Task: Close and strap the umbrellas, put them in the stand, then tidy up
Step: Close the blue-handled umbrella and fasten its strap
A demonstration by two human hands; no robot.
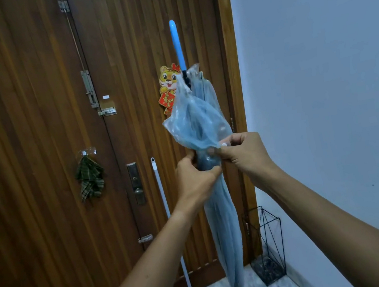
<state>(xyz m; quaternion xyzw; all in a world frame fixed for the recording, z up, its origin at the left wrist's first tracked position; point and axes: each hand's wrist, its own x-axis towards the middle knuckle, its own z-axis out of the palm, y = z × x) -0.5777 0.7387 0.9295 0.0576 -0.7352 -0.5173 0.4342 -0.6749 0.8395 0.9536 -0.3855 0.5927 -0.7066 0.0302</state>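
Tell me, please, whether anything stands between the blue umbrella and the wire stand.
Nothing visible does: the wire stand sits by the wall, right of the umbrella, while the broom leans on the door to its left.

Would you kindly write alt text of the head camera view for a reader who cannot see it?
A person's left hand and right hand hold the middle of a folded translucent light-blue plastic umbrella, held upright before a brown wooden door. A black wire umbrella stand sits on the floor in the corner at lower right.
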